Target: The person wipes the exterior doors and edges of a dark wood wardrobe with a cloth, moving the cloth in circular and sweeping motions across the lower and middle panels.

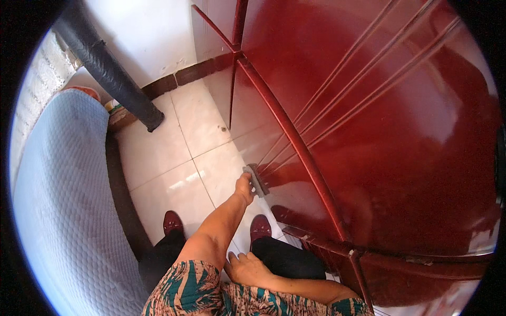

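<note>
One L hand (244, 188) w/ cloth (256, 180) agst red furn. (390, 158)

A blue quilted cover (68, 195) is seen at left; far left, pale floor tiles (158, 176) are overhung by a black pipe (113, 71).

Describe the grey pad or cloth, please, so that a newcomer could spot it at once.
Find the big, glossy dark-red furniture filling the right side, then follow its base to the pale floor tiles. There, the person's left hand holds a small grey pad or cloth against the furniture, its dull grey setting it apart from shiny red and pale tile.
</note>
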Demonstrator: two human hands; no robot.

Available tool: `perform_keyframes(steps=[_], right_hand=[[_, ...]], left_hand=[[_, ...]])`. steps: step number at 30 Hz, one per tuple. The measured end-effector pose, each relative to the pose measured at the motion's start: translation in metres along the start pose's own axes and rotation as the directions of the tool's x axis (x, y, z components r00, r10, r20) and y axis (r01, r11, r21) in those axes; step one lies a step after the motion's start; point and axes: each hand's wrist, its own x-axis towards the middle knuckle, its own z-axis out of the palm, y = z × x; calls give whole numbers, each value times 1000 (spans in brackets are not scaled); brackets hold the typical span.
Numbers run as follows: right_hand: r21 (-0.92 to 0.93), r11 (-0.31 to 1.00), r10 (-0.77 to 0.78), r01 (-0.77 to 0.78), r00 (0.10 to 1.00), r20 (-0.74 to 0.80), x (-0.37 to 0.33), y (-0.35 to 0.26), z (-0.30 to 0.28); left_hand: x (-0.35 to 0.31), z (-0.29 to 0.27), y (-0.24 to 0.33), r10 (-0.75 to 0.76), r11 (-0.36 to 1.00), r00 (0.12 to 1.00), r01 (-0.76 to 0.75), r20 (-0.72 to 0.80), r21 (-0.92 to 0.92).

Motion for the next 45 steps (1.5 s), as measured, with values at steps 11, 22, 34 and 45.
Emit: perform_keyframes(steps=[11,22,34,45], right_hand=[[66,994,-104,85,928,358,3,2,-2],[269,959,-168,93,947,274,9,-3,-28],[322,934,-272,154,892,362,18,-3,2],[135,990,-36,-36,870,493,25,4,-36]], left_hand=[[-49,-15,-63,-97,972,987,122,-129,200],[-50,1,-53,23,976,998,-9,-63,219],[-136,74,-2,390,911,919,-377,-53,165],[-227,190,104,853,516,506,-854,124,-64]])
